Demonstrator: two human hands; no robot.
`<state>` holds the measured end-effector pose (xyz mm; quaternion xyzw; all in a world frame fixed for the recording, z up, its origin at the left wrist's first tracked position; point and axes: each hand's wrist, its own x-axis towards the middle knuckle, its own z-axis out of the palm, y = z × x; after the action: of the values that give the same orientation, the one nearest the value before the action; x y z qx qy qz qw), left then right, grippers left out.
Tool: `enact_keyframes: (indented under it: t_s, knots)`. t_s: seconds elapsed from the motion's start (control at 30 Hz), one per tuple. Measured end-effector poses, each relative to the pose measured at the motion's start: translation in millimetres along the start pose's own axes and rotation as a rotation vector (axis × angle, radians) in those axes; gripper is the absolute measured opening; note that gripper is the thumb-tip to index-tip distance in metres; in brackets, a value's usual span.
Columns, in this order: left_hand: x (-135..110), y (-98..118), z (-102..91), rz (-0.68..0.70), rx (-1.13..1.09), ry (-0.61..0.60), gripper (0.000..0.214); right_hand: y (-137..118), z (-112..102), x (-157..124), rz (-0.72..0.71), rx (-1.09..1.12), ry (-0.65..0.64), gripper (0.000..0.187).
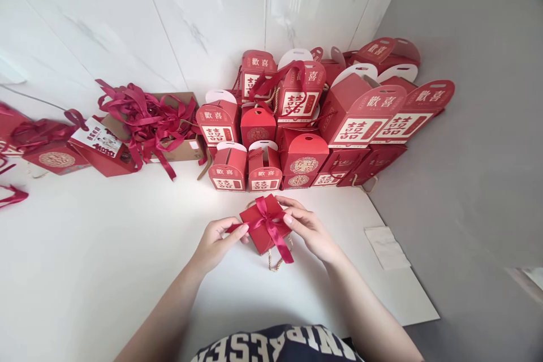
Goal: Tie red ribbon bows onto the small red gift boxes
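A small red gift box [258, 232] sits on the white table [106, 271] in front of me, with a dark red ribbon [271, 223] tied across its top and a tail hanging down toward me. A beige rope handle shows under the box. My left hand [218, 240] pinches the ribbon end at the box's left side. My right hand [307, 229] has its fingers closed on the ribbon at the right of the knot.
A heap of red gift boxes [322, 119] with white labels is stacked against the wall. A cardboard box full of loose red ribbons [148, 119] stands to the left, with more red boxes [55, 155] beside it. A white paper [386, 246] lies near the table's right edge.
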<state>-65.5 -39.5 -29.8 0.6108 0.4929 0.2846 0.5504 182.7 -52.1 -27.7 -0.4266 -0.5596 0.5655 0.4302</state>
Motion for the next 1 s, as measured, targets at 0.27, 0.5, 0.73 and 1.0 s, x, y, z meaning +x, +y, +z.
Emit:
enact_keyframes:
  t_s: [0.27,0.5,0.73,1.0]
  knots:
    - [5,-6,0.1,-0.005,-0.052,-0.012,0.032,9,-2,5,0.044,0.101,0.024,0.037]
    - [5,-5,2.7,-0.009,-0.124,-0.036,0.029,20,-3,10,0.043,0.098,0.036,0.039]
    - [6,-4,-3.5,-0.058,-0.066,-0.102,0.030,19,-5,13,0.007,0.038,0.027,0.042]
    - [14,39,-31.8,0.267,0.373,0.113,0.030,-15,-13,15,-0.153,-0.346,-0.004,0.036]
